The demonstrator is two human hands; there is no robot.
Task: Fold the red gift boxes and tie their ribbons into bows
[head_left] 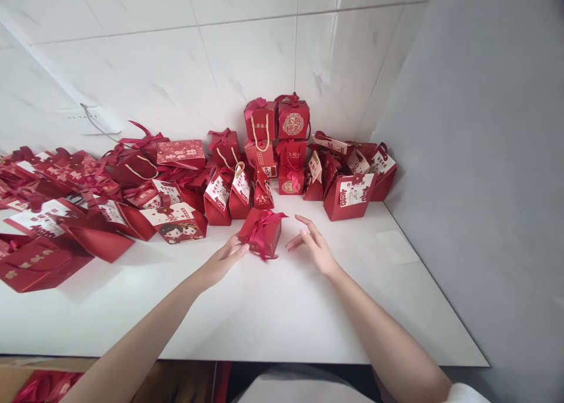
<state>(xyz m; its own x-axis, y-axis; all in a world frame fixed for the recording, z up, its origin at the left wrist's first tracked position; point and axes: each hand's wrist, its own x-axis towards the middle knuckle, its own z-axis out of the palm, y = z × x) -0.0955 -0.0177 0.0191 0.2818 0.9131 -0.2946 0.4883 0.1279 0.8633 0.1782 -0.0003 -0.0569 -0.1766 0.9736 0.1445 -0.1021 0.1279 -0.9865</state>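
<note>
A small red gift box with a ribbon bow (pixel 261 232) sits on the white table (pixel 273 309) in front of me. My left hand (pixel 224 259) touches its left side with fingers extended. My right hand (pixel 314 245) hovers open just to the right of the box, fingers spread, a small gap between them and the box. Neither hand grips anything.
Many red gift boxes and bags crowd the back of the table: a stacked pile (pixel 277 141) against the tiled wall, a group at the right (pixel 352 185) and a spread at the left (pixel 88 203). A grey wall (pixel 484 185) bounds the right side.
</note>
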